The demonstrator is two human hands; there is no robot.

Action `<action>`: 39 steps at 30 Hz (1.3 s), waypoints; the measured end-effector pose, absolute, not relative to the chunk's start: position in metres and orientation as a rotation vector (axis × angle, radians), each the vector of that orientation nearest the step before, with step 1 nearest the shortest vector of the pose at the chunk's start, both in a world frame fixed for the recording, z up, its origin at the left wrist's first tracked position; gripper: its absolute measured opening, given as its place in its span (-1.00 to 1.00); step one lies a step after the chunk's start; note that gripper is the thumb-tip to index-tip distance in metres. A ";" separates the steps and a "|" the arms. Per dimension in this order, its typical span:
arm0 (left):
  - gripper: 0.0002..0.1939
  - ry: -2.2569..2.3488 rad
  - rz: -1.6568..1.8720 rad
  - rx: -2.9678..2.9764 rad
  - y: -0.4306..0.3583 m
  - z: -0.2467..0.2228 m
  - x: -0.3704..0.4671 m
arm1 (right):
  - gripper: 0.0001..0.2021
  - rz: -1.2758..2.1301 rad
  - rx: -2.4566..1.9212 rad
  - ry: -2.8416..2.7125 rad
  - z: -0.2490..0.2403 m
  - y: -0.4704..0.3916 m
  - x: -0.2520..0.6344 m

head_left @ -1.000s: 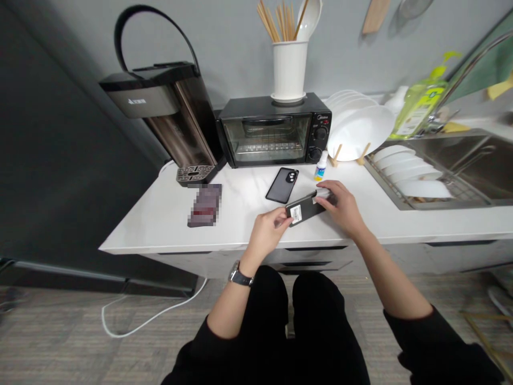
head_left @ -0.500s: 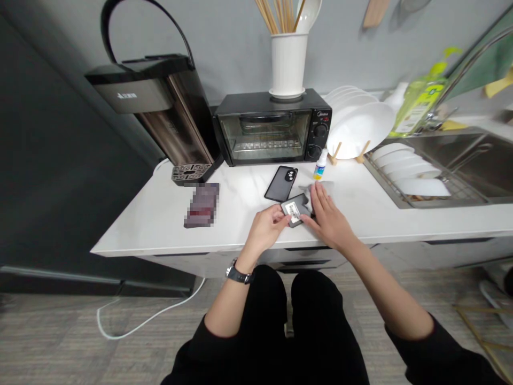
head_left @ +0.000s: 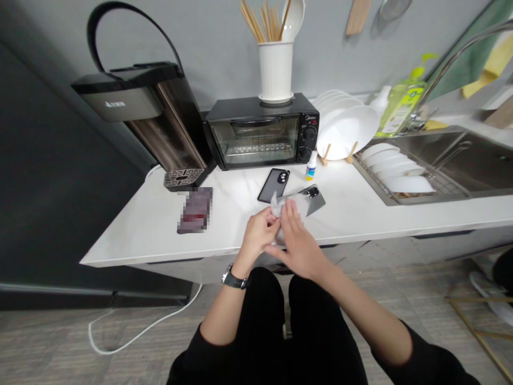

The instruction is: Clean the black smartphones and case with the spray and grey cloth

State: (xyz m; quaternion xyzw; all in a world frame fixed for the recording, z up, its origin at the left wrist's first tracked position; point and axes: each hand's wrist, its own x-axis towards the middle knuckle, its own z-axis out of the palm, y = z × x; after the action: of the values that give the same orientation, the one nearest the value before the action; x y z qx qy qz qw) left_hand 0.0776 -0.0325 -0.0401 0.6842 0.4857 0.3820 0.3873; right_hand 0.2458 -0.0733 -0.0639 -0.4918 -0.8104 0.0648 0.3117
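A grey smartphone lies back up on the white counter, its camera end showing and the rest under a crumpled pale grey cloth. My left hand is closed, fingers pinched at the phone's near left end, which the cloth and hands hide. My right hand presses the cloth onto the phone's back, fingers straight and close together, thumb apart and reaching toward the left hand. Just behind lies a dark phone case. A small spray bottle with yellow liquid stands behind the phone.
A toaster oven stands at the back, a tall drink dispenser left of it. A pixelated dark flat object lies on the left. White plates stand in a rack beside the sink. The counter's front edge runs near my wrists.
My right hand has swept the cloth left and toward me along the phone. The camera end is now uncovered, and the white label is hidden. The left hand stays at the phone's near end.
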 end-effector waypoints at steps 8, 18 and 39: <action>-0.84 1.168 0.961 1.745 -0.034 -0.041 0.078 | 0.06 0.184 -1.562 -1.910 -0.055 -0.059 0.268; -0.82 1.182 0.958 1.789 -0.034 -0.041 0.078 | 0.01 0.006 -1.552 -1.959 -0.057 -0.050 0.298; -0.80 1.213 1.077 1.999 -0.046 -0.042 0.075 | -0.66 -0.075 -1.251 -2.317 -0.019 -0.065 0.364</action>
State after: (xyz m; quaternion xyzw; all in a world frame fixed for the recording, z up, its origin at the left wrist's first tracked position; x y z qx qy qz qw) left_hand 0.0753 -0.0465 -0.0417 0.7455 0.4524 0.4017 0.2797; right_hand 0.3637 -0.0647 -0.0193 -0.4597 -0.8514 -0.0276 0.2510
